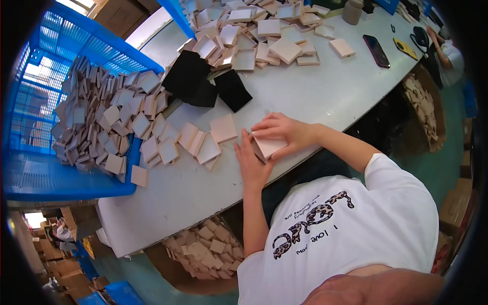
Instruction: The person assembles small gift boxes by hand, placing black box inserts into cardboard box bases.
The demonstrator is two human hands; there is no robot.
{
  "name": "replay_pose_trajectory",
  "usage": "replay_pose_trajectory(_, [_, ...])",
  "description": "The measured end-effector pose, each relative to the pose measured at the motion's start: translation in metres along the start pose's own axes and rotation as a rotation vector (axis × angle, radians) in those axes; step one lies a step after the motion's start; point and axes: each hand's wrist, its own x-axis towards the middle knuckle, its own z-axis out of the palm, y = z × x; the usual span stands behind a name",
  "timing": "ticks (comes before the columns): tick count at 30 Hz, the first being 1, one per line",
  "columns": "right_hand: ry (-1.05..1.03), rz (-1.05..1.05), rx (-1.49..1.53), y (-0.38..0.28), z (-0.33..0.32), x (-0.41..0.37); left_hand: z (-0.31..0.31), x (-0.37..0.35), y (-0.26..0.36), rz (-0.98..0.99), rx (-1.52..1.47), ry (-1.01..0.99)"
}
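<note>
Near the front edge of the table, a small pale pink square box (269,146) sits between my two hands. My right hand (285,133) grips it from above, with the thumb on the near side and the fingers bent over the far side. My left hand (253,163) closes around its left side, fingers along the edge and thumb at the near corner. The box's underside and inside are hidden. Just beyond my left fingers lies a flat pink square piece (223,128). Next to it is an open shallow box piece (208,149) with a pale inside.
A blue plastic crate (101,188) on its side spills many pink box pieces onto the white table (168,203). Black cloth-like pieces (190,79) lie beyond. More pieces are heaped (246,58) at the back, with a phone (376,51) to the right. A carton of pieces (206,249) stands below.
</note>
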Motion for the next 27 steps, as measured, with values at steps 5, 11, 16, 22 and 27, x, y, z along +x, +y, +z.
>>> replay_pose_trajectory(5, [-0.017, -0.039, -0.389, -0.012, 0.018, -0.015, 0.002, -0.001, 0.002, 0.016, 0.097, -0.026])
replay_pose_trajectory(11, [-0.046, 0.01, -0.604, -0.019, 0.023, -0.025, -0.024, -0.006, 0.022, 0.156, -0.042, 0.117])
replay_pose_trajectory(16, [0.196, 0.028, -0.225, 0.0, -0.017, 0.025, -0.084, -0.016, -0.015, -0.073, 0.421, 0.409])
replay_pose_trajectory(22, [0.082, 0.035, -0.746, 0.061, -0.029, 0.1, -0.114, -0.006, -0.053, -0.222, 0.393, 0.265])
replay_pose_trajectory(27, [0.107, -0.065, -0.624, 0.083, -0.025, 0.098, -0.108, -0.008, -0.022, -0.116, 0.199, 0.391])
